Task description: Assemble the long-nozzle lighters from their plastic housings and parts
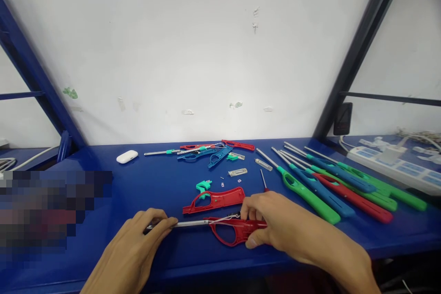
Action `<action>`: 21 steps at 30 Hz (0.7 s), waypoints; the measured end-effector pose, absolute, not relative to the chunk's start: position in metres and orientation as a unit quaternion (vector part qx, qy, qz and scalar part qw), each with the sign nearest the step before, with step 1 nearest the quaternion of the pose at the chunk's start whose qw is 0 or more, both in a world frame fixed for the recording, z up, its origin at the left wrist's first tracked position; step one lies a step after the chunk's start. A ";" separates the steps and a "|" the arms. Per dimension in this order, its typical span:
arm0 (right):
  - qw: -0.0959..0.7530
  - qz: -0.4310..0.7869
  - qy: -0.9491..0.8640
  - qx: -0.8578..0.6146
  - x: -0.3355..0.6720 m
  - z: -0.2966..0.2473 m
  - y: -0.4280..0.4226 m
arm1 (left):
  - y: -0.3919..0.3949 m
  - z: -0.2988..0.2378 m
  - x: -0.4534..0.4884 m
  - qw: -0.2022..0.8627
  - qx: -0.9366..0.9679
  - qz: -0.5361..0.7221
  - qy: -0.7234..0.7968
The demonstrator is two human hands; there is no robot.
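Note:
My left hand [143, 234] pinches the metal tube [191, 223] of a long-necked lighter near its tip. At the tube's other end lies a red lighter half-shell [234, 230] with a trigger loop, and thin wires run along it. My right hand [270, 220] grips the handle end of this shell, its fingers hiding that part. Just beyond, a second red half-shell [220, 199] rests with its hollow side up. A green trigger piece [203, 187] touches or nearly touches its far edge. Past my right hand a thin screwdriver [263, 180] lies partly hidden.
Whole green, blue and red lighters [310, 195] lie side by side at the right. Taken-apart blue and red shells [219, 156] are heaped at the back, near clear fuel tanks [237, 172]. A white earbud case [127, 156] sits back left; a power strip [379, 160] stands far right.

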State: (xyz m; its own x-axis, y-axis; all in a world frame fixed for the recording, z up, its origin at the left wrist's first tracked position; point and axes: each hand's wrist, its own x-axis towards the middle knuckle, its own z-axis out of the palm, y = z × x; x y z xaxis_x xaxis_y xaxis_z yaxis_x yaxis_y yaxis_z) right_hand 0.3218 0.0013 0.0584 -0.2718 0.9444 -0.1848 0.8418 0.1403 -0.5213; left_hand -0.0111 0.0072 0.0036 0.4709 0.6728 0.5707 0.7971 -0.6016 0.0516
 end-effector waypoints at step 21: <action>0.077 0.249 -0.768 -0.585 0.319 0.059 0.004 | 0.005 0.015 0.007 0.132 -0.848 -0.314 -0.405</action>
State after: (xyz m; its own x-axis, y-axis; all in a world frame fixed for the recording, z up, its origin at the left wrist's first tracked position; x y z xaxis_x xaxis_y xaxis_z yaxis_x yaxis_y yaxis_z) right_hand 0.3192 0.0039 0.0588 -0.3027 0.9372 -0.1731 0.8602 0.1904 -0.4731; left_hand 0.0071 0.0048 0.0155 0.4735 0.6048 0.6403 0.7709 -0.6362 0.0308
